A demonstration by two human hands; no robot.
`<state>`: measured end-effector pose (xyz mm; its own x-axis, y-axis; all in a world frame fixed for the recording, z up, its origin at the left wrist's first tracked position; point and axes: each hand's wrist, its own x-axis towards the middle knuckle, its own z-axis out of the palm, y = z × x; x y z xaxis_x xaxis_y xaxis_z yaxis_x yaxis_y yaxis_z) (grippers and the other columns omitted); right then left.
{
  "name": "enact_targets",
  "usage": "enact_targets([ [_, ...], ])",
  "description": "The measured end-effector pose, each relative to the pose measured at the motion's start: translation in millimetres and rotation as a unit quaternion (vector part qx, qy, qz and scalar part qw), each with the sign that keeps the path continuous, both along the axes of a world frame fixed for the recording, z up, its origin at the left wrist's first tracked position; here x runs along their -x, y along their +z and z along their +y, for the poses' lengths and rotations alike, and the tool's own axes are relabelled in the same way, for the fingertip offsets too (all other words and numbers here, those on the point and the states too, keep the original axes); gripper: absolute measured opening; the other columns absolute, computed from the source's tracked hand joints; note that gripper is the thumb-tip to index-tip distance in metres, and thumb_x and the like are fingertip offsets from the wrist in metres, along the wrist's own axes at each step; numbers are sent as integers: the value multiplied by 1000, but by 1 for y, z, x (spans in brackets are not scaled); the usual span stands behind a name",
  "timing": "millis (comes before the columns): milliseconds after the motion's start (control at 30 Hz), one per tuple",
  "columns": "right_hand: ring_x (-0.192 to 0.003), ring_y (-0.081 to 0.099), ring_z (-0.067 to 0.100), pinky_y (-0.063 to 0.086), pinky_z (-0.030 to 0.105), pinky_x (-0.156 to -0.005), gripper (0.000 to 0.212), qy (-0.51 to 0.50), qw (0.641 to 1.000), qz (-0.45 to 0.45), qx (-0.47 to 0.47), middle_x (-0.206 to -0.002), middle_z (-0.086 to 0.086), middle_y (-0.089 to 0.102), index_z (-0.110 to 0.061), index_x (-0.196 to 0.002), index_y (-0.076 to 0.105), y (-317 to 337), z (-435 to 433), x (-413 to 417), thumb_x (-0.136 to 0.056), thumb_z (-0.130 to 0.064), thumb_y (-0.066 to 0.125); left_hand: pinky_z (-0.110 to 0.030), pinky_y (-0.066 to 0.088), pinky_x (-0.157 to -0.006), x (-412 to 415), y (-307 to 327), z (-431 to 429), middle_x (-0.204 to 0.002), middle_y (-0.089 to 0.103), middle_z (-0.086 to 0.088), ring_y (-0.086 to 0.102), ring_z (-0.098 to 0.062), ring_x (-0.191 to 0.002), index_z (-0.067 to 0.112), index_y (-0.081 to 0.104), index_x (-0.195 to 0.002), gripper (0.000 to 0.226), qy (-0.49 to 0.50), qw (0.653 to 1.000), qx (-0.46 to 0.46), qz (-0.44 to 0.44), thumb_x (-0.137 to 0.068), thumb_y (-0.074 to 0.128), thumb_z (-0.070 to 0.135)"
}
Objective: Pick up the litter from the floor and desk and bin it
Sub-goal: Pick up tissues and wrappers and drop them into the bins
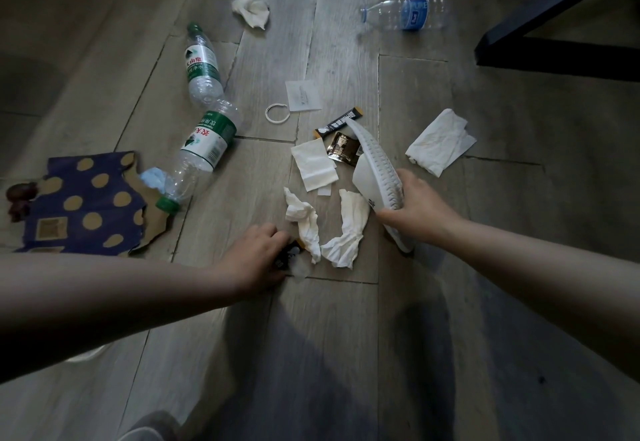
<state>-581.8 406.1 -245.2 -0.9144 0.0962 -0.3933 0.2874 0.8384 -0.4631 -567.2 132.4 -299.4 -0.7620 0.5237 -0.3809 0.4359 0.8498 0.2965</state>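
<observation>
Nearer bottle (202, 149) diagonal, cap (167, 204) lower-left

One head-worn wide-angle camera, facing forward and steeply down at the wooden floor (346, 336). Close range, with both forearms reaching in from the lower corners. Left hand (254, 257), gripping a black wrapper (285, 257), sits at 7 o'clock of frame centre. Right hand (420, 212), holding a white slipper (377, 163), sits at 3. Farthest in view is a dark furniture frame (561, 59) at 2 o'clock. Corners darken.

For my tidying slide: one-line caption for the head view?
Left hand grips a black wrapper, right hand holds a white slipper, amid tissues and bottles strewn on the wood floor.
</observation>
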Motion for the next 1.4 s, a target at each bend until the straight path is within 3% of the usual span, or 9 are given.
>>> enact_targets([
  [400, -122, 51, 27, 48, 45, -98, 83, 3, 1000, 3, -1, -139, 12, 46, -14, -146, 29, 0, 4, 0, -78, -35, 71, -31, 45, -84, -3, 2, 5, -113, 53, -2, 52, -19, -101, 17, 53, -115, 43, 161, 984, -43, -64, -78, 73, 29],
  [567, -119, 52, 27, 49, 39, -93, 79, -5, 1000, 10, -6, -136, 12, 48, -13, -143, 33, -1, 9, 0, -77, -35, 70, -32, 50, -76, 7, -1, 8, -106, 63, -5, 60, -21, -93, 16, 58, -112, 37, 322, 942, -76, -53, -80, 73, 27],
  [700, -116, 53, 27, 49, 37, -89, 75, -9, 1000, 12, -7, -132, 13, 51, -12, -139, 37, -3, 11, 1, -77, -36, 71, -31, 47, -73, 29, 2, 11, -108, 65, -8, 61, -22, -92, 12, 58, -112, 36, 388, 917, -83, -32, -83, 71, 30],
  [800, -118, 52, 27, 49, 39, -93, 76, -8, 1000, 13, -3, -134, 12, 50, -12, -140, 36, -3, 11, 0, -76, -35, 71, -29, 45, -64, 37, 4, 24, -106, 64, -10, 58, -18, -79, 15, 54, -102, 38, 414, 903, -108, -41, -80, 72, 40],
  [867, -118, 52, 27, 49, 39, -94, 77, -14, 1000, 15, 5, -134, 11, 49, -14, -141, 36, -3, 12, -1, -76, -34, 71, -35, 48, -79, 35, 2, 38, -117, 58, -14, 58, -27, -97, 10, 52, -112, 59, 419, 900, -118, -33, -76, 71, 51],
  [967, -116, 54, 26, 49, 37, -90, 75, -19, 1000, 17, 15, -132, 10, 50, -14, -140, 37, -2, 12, -1, -75, -34, 71, -43, 37, -102, 23, -4, 55, -139, 37, -17, 38, -34, -127, 9, 30, -139, 105, 418, 906, -63, -32, -64, 68, 71],
  [1067, -113, 55, 27, 47, 33, -87, 69, -18, 999, 22, 18, -127, 10, 53, -12, -135, 41, -4, 12, 0, -75, -32, 70, -46, 29, -108, 17, -7, 71, -148, 21, -15, 24, -36, -134, 20, 4, -149, 131, 389, 919, 4, -58, -52, 65, 83],
  [1200, -113, 54, 27, 48, 34, -88, 69, -14, 1000, 18, 13, -128, 11, 52, -12, -135, 40, -4, 12, 1, -75, -32, 70, -47, 26, -109, 19, -6, 93, -150, 11, -14, 18, -37, -135, 23, -10, -149, 140, 357, 930, 34, -77, -49, 69, 80],
  [1400, -115, 53, 27, 49, 35, -87, 74, -19, 1000, 15, 19, -131, 11, 50, -14, -139, 37, -3, 16, 1, -76, -34, 71, -51, 38, -99, 8, -10, 94, -150, 11, -8, 22, -33, -133, 32, -9, -148, 133, 295, 953, 55, -36, -53, 75, 72],
])
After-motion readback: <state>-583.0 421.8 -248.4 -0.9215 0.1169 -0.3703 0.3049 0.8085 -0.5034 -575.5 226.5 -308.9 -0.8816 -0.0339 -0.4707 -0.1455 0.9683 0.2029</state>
